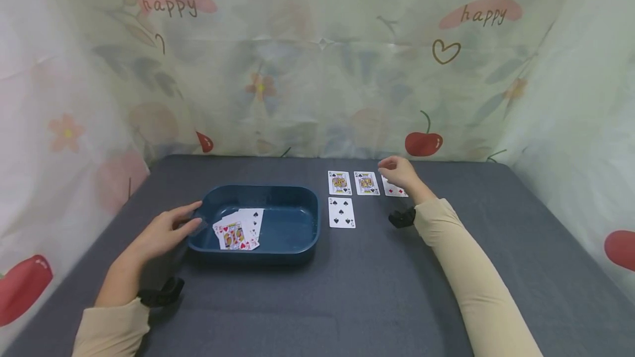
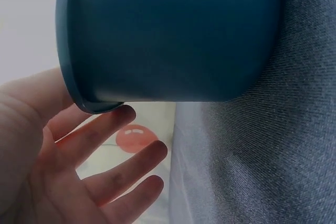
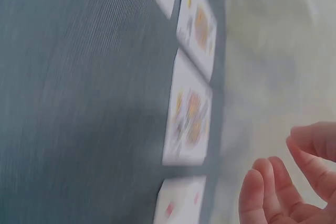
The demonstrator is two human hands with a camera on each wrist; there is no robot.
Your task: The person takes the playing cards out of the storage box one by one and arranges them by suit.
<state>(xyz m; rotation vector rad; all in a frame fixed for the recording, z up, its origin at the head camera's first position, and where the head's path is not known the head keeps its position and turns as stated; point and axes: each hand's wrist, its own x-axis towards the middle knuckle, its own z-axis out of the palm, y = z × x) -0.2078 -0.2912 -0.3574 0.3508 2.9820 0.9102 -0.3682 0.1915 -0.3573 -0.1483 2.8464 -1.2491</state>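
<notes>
My left hand (image 1: 161, 232) touches the left rim of a dark blue tray (image 1: 253, 254), its thumb and fingers extended; in the left wrist view several fingers (image 2: 129, 176) spread below the rim. Several playing cards (image 1: 233, 233) lie in the tray, a hearts face card on top. Over the back right of the table my right hand (image 1: 401, 172) hovers with bent fingers and nothing visible in them. Beneath it lies a diamonds card (image 1: 395, 188), partly hidden. Left of that are two spade face cards (image 1: 339, 183), side by side, and a five of spades (image 1: 342, 213) lies in front.
The table has a dark grey cloth (image 1: 278, 313). A patterned curtain (image 1: 322, 87) hangs along its back edge and both sides. Black wrist cameras (image 1: 161, 293) sit on both wrists.
</notes>
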